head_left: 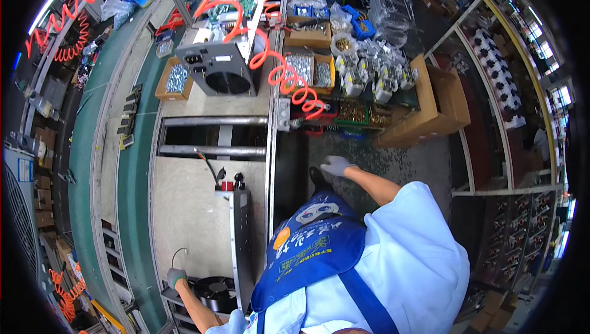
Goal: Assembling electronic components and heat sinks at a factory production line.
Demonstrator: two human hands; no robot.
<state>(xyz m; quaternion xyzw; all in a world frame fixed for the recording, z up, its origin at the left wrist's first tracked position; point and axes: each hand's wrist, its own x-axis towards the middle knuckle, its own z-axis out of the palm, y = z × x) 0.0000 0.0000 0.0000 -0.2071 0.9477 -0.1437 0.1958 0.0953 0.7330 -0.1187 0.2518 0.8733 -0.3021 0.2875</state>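
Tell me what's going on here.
A person in a pale blue shirt and dark blue apron is at a flat, pale grey work surface. Their grey-gloved left hand is by a thin, curved wire and a round black fan; whether it grips the wire is unclear. Their grey-gloved right hand is out above the floor, open and apparently empty. A long grey metal casing stands on the work surface.

coiled red hose [265,46], green belt [134,211], carton [169,96] of silver hardware [177,78], open cardboard box [421,128], rack [513,190] at right
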